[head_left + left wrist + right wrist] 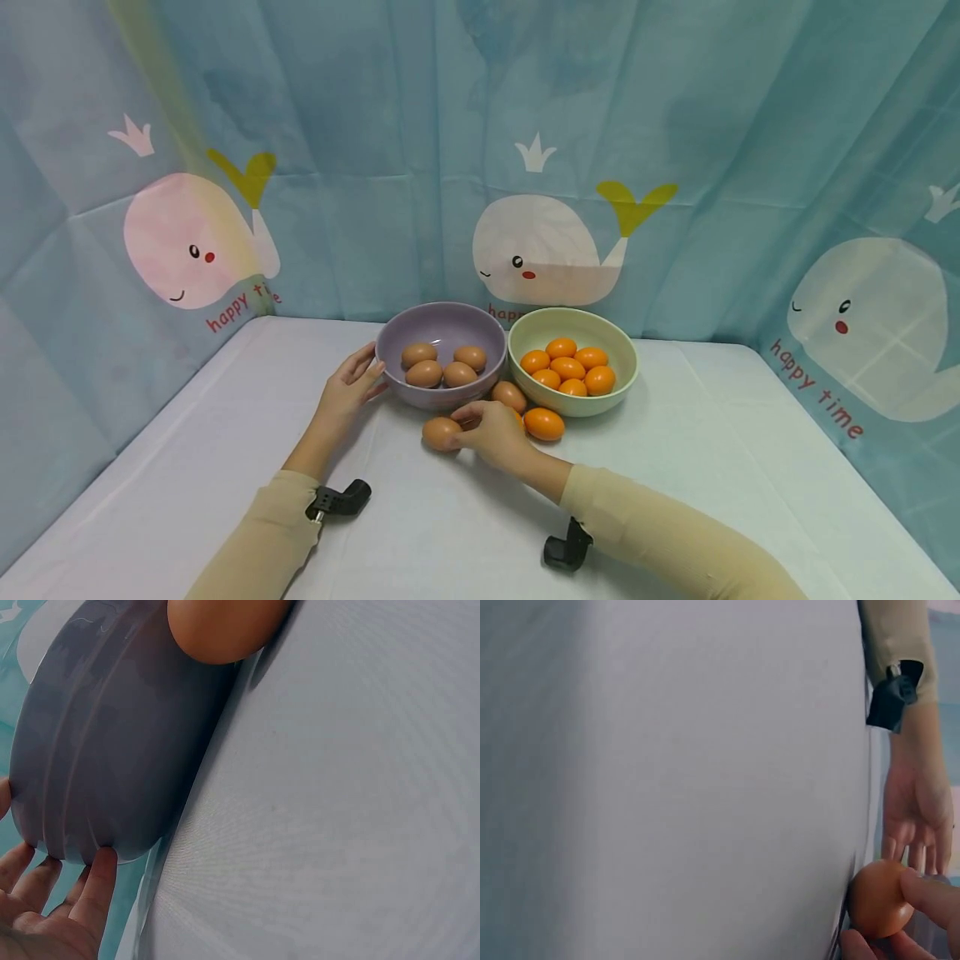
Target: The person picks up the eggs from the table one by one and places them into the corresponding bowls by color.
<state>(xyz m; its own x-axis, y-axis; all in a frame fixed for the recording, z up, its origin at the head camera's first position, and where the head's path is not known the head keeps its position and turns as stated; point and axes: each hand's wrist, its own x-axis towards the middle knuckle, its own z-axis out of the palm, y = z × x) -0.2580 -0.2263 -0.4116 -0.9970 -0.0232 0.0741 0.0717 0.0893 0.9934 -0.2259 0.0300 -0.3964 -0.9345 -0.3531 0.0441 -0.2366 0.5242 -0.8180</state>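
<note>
A purple bowl (pixel 442 315) holds several brown eggs (pixel 423 373). My left hand (pixel 349 385) rests against the bowl's left side; in the left wrist view its fingertips touch the purple wall (pixel 112 735). On the white table in front of the bowl, my right hand (pixel 495 435) pinches a brown egg (pixel 440 434) between thumb and fingers. The right wrist view shows the thumb on one side of this egg (pixel 877 898) and fingers under it. Another brown egg (pixel 509 396) lies just behind the right hand.
A light green bowl (pixel 626 387), touching or nearly touching the purple one, contains several small orange fruits (pixel 567 368). One orange fruit (pixel 543 424) lies on the table in front of it, and another is partly hidden behind my right hand. A whale-print curtain (pixel 420 192) hangs behind the table.
</note>
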